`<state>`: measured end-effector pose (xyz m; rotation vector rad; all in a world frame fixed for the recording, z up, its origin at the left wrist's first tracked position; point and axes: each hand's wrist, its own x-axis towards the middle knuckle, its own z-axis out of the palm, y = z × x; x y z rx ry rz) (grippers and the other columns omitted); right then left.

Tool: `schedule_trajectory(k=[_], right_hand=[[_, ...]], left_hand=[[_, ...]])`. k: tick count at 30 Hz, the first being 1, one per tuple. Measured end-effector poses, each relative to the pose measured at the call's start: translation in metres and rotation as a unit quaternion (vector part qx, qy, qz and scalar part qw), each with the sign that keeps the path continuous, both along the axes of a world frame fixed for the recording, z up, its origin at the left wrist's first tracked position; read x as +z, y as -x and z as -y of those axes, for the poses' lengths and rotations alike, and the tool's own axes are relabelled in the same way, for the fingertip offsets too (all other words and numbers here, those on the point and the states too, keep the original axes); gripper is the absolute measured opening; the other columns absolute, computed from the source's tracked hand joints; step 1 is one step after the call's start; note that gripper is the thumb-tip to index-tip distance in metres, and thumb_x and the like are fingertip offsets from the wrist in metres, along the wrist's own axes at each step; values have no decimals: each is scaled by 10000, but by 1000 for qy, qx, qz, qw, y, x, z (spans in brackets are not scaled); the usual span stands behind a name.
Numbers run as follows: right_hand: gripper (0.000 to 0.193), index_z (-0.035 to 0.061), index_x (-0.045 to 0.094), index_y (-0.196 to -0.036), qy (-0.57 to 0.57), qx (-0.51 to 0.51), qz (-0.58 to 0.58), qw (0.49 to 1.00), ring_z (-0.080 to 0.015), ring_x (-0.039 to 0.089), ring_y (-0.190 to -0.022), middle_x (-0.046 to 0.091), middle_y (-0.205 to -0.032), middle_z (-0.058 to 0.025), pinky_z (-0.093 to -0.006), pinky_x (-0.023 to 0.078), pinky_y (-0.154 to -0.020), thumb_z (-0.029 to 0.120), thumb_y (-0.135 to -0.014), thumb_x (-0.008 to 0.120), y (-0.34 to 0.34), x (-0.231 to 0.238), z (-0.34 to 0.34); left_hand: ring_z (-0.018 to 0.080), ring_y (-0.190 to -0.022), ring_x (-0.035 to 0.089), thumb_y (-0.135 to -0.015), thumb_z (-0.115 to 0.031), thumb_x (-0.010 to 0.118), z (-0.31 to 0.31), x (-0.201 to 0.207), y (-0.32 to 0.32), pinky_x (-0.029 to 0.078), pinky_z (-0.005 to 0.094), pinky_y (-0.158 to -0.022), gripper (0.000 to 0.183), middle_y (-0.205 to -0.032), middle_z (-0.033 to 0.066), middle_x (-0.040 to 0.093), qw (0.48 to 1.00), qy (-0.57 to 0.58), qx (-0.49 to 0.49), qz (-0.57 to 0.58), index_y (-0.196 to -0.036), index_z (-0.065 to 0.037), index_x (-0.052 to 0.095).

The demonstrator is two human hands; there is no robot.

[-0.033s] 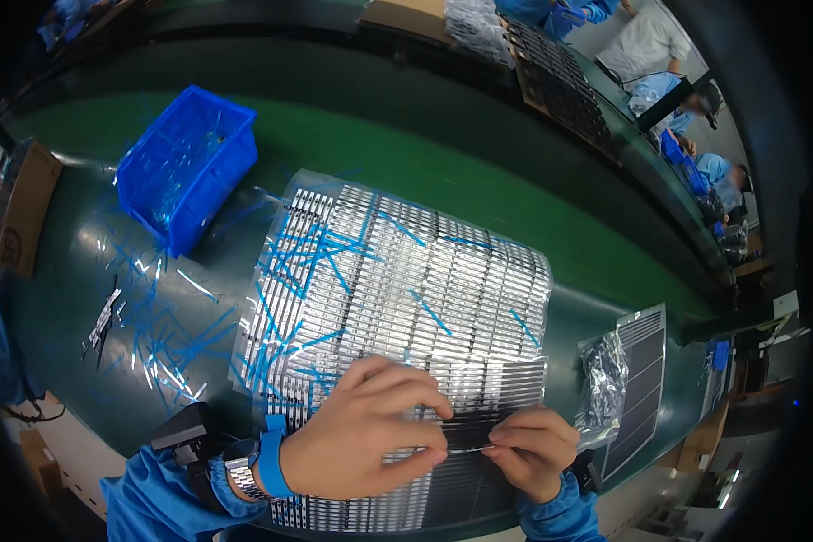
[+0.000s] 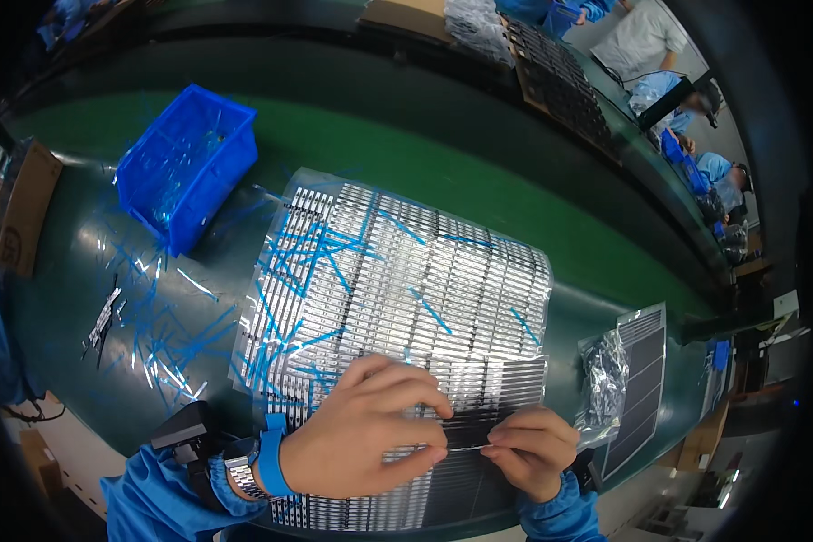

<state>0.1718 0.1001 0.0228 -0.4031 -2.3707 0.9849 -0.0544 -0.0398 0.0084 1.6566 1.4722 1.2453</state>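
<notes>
A large sheet [image 2: 406,289] lies on the table, covered with rows of narrow silver-and-black strips. Over its near right part, my left hand [image 2: 370,434] has thumb and index finger closed at one end of a thin pale strip [image 2: 466,448]. Fingertips of my right hand [image 2: 535,447] pinch the strip's other end. Between and below the hands, the sheet shows a darker striped area [image 2: 470,492]. Thin blue film strips [image 2: 285,257] lie scattered over the sheet, mostly along its left side.
Left of the sheet stands a blue plastic bin [image 2: 190,167] with clear and blue scraps inside. Loose blue film pieces [image 2: 167,343] litter the green table [image 2: 361,149]. To the right are a clear plastic bag [image 2: 602,384] and a dark panel [image 2: 640,388]. People work across the far bench.
</notes>
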Motion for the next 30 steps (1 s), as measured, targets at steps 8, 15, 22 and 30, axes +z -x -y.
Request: schedule_trajectory(k=[8,15,22,30], right_hand=[[282,69,810,-943,-26,15,28,999,-186,697,-708,726,-891,-58,-290,562,-598,66,-681,915,1,2,2],[297,75,812,-946,-56,18,38,998,-180,685,-691,724,-877,-45,-283,553,-571,44,-667,909,2,6,3],[304,80,815,-955,-33,22,48,998,-177,685,-690,736,-871,-42,-282,555,-571,37,-668,905,2,4,1],[280,70,815,-952,12,14,48,999,-176,692,-700,745,-860,-51,-277,558,-594,32,-686,896,1,4,0]], left_hand=[[220,-1235,591,-855,-234,799,1,0,1,317,424,-1070,67,-1164,-33,707,1000,21,-14,3,-854,-178,762],[226,-1259,579,-863,-254,793,2,0,0,308,437,-1073,81,-1158,-42,708,1000,21,-17,-1,-851,-181,759],[227,-1276,568,-874,-274,784,2,-2,0,298,449,-1084,103,-1166,-41,701,999,23,-21,-5,-860,-177,750],[214,-1257,583,-874,-272,782,2,-4,-2,317,439,-1084,120,-1150,-31,700,1000,15,-9,-21,-874,-161,737]])
